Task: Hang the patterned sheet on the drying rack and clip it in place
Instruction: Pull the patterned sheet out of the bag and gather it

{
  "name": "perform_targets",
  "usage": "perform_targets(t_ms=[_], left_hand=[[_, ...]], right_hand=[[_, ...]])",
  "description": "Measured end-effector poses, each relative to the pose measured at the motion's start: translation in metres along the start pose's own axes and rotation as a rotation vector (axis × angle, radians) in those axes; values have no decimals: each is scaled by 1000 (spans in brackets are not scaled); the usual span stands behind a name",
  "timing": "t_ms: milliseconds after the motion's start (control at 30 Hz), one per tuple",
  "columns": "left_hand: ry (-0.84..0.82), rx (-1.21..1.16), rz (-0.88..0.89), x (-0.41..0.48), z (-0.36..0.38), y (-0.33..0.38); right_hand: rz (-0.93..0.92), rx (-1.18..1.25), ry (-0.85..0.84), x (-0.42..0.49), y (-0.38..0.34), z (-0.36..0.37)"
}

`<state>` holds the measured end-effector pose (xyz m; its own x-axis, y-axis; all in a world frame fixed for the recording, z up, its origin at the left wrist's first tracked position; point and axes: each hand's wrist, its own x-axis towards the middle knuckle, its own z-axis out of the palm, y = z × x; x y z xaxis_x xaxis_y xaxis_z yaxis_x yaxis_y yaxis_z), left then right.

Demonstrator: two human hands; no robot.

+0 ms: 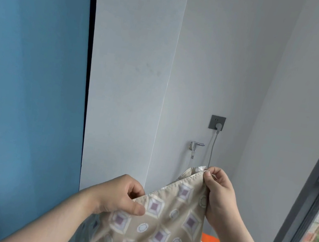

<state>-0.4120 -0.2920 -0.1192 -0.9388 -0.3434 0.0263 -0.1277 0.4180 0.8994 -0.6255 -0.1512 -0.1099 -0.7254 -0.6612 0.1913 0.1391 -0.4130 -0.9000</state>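
Presently, one beige cotton sheet printed with purple squares and white circles (166, 223) is pinched along its hem by two hands, left hand (120, 195) and right hand (219, 191).

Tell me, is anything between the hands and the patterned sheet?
No. The left hand and right hand both grip the patterned sheet at its top edge. The drying rack is out of view, so that path cannot be judged.

Bare left hand (120, 195), right hand (219, 196).
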Motion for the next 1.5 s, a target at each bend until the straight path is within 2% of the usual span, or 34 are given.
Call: perform_targets(t_ms=[67,133,167,233,300,400,433,467,500,533,567,633,700,800,967,1100,1167,1333,1500], left_hand=[[-160,-207,7,-2,-1,0],[-321,-300,-33,-2,-7,-3],[-386,-289,-53,-3,-10,-3],[-416,-143,-101,-5,-18,-1],[-284,138,-82,-7,-25,13],[224,672,25,-7,-40,39],[357,714,93,-7,-42,48],[402,617,155,-7,-45,51],[345,426,170,-8,-48,51],[190,221,140,-11,-48,50],[-11,122,94,-14,-45,45],[-306,222,-11,-17,-31,27],[-396,328,-71,-17,-17,9],[-265,314,-99,-10,-11,-1],[199,104,-17,-7,-32,-5],[348,172,120,-4,-41,4],[412,209,121,-3,-43,6],[456,360,-45,2,-36,-14],[163,342,-255,-10,-44,-36]], right_hand=[[-7,25,-16,-1,-3,-1],[-14,23,-23,0,-5,-2],[-19,12,-24,0,-5,-3],[-34,-5,-25,2,-7,-4],[-61,-30,7,4,-9,-5],[-125,-68,86,8,-11,-7],[-153,-81,105,10,-12,-7],[-179,-99,128,11,-14,-7],[-203,-123,156,12,-17,-7],[-219,-156,186,12,-20,-8],[-228,-197,214,13,-22,-9],[-237,-240,241,14,-25,-14],[-217,-219,225,15,-25,-17],[-182,-226,222,15,-26,-14],[-180,-417,270,15,-26,-19],[-190,-482,310,8,-16,-20],[-201,-478,314,7,-11,-22],[-180,-423,265,12,-1,-27],[-208,-416,440,23,-15,-33]])
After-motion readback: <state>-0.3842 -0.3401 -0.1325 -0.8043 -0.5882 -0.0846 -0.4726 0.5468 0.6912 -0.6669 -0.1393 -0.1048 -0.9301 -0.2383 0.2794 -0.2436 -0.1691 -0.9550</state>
